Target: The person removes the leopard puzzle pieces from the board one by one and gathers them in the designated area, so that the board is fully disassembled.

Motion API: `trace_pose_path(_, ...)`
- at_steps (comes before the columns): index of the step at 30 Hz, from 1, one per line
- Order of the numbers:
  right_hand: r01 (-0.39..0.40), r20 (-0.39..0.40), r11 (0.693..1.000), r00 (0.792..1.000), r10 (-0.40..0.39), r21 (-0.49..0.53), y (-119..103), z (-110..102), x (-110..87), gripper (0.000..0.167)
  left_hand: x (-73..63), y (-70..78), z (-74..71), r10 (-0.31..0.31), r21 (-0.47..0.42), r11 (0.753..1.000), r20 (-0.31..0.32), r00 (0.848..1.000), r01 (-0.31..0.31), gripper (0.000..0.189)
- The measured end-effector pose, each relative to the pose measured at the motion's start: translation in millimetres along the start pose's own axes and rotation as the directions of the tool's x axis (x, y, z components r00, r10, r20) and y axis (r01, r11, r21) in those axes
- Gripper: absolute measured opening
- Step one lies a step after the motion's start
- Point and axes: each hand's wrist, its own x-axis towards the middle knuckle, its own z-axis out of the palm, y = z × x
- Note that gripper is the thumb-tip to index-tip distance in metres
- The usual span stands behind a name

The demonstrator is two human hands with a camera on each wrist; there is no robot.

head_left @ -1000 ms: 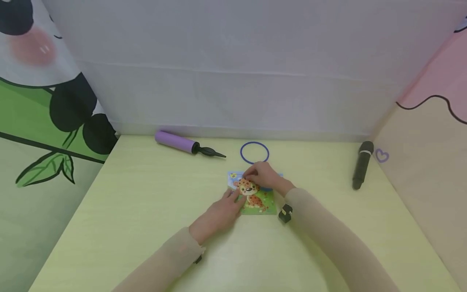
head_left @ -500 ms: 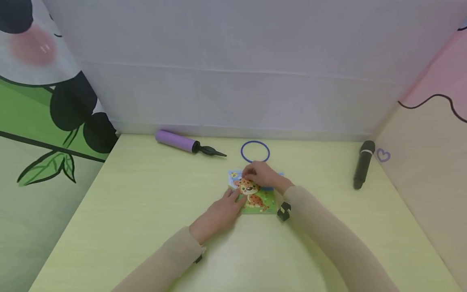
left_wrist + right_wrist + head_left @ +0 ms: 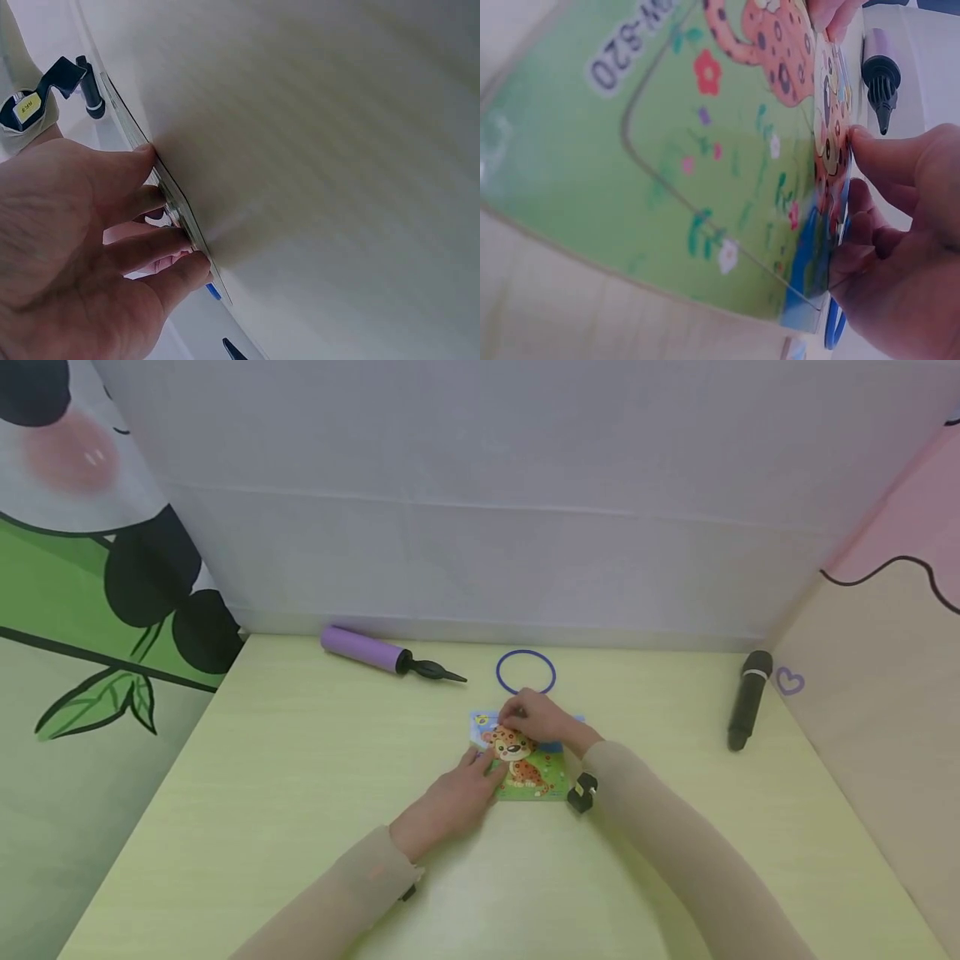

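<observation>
A leopard jigsaw puzzle (image 3: 551, 785) lies flat on the table, with green grass and flowers printed on its lower part. My left hand (image 3: 461, 789) rests at its left side, fingers stretched over the picture. In the left wrist view, the left thumb (image 3: 142, 157) touches the puzzle's edge. My right hand (image 3: 543, 718) is over the top of the picture, thumb and curled fingers pinching a puzzle piece at the leopard's head (image 3: 832, 112). That piece is mostly hidden by the hand. From the right wrist, the thumb (image 3: 866, 146) shows right at the spotted head.
A purple hand pump (image 3: 363, 649) with a black nozzle lies at the back left. Behind the puzzle is a blue ring (image 3: 498, 672). A black microphone (image 3: 746, 702) lies near the right edge, by the wall. A pale cloth (image 3: 480, 568) hangs behind the table.
Both hands stay in almost the same place on the puzzle. The right wrist has shifted very slightly left; the view itself moves a little.
</observation>
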Motion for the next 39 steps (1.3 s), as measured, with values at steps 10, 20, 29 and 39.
trace_pose_path(10, -0.004, -0.024, 0.999, 1.0, 0.004, 0.033, 0.2, -5.0, -3.0, 0.008, 0.8, 0.8, -2.6, 0.014, 0.004, 1.0, -0.017, 1.0, -0.014, 0.044)
trace_pose_path(20, -0.062, -0.046, 0.997, 0.997, 0.064, 0.044, 12.8, -19.3, 7.3, 0.015, 12.8, 1.0, -7.3, -0.014, -0.012, 1.0, -0.025, 1.0, 0.014, 0.045)
trace_pose_path(29, -0.062, 0.003, 0.986, 0.998, 0.062, 0.157, 13.8, -29.8, 5.8, 0.015, 18.4, 0.6, -5.7, -0.025, -0.017, 1.0, -0.029, 0.999, 0.024, 0.045)
trace_pose_path(39, -0.072, 0.039, 0.955, 0.997, 0.063, 0.287, 12.2, -34.1, -1.3, 0.019, 17.9, 1.2, -6.6, -0.038, -0.039, 0.999, -0.027, 0.999, 0.036, 0.044)
